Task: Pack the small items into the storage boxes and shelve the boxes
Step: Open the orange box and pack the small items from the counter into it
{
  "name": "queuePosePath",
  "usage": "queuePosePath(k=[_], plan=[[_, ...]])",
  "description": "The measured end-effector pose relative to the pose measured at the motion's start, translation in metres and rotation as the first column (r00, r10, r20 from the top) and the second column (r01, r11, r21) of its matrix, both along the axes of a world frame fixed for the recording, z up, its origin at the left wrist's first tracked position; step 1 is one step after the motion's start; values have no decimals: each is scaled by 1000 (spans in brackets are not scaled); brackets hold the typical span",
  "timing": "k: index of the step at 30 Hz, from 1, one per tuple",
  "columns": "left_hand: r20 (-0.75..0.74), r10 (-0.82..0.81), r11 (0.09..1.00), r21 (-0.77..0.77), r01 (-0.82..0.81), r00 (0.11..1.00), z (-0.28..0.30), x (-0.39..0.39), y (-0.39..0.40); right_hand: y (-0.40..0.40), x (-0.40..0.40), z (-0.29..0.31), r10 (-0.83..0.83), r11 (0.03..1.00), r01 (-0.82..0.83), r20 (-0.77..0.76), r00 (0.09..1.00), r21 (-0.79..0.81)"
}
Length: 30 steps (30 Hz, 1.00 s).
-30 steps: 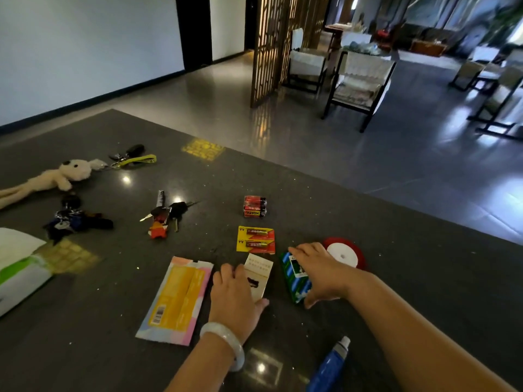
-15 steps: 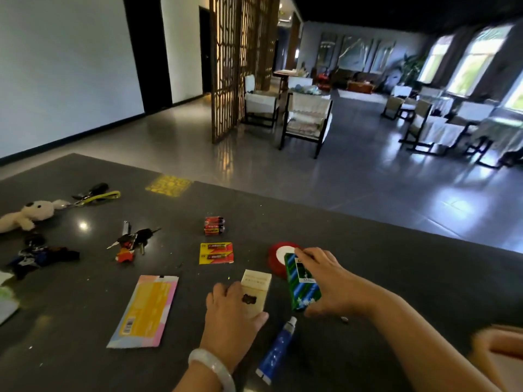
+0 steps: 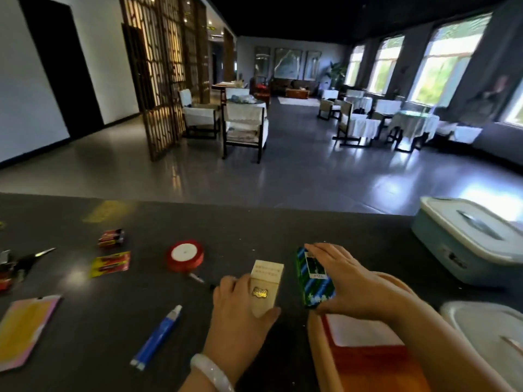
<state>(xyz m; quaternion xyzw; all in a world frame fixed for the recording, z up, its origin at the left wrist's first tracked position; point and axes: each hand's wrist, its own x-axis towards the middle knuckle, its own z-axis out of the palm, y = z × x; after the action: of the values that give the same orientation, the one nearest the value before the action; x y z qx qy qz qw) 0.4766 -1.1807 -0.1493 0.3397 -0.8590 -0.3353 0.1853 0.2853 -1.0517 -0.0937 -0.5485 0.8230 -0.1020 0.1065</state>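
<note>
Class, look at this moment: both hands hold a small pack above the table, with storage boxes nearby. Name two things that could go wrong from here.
1. The left hand grips the beige pack and the right hand grips the green pack close together; they might knock and one slip.
2. The blue storage box has its lid on, and with both hands full, opening it may force a fumble or a put-down.
</note>
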Motion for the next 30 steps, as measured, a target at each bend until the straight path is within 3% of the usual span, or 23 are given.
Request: queuePosePath(k=[6,17,23,27,30], plan=[[-44,-36,999,-35,35,998,6,-48,70,85,-70,-22,-91,993,92,-7,996,70],[49,53,981,-189,-43,997,-7,-85,131,110,-105,-69,36,983,-42,34,999,179],[98,97,954,-293,-65,990,-8,-93,141,110,-108,-75,117,986,-110,-41,992,128],[79,108,948,-310,-79,991,-10,-95,144,109,-110,-80,108,994,-108,-15,994,-12],[67,123,948,-305,-97,990,-10,-97,147,108,-111,-84,113,993,-114,-45,993,-18]])
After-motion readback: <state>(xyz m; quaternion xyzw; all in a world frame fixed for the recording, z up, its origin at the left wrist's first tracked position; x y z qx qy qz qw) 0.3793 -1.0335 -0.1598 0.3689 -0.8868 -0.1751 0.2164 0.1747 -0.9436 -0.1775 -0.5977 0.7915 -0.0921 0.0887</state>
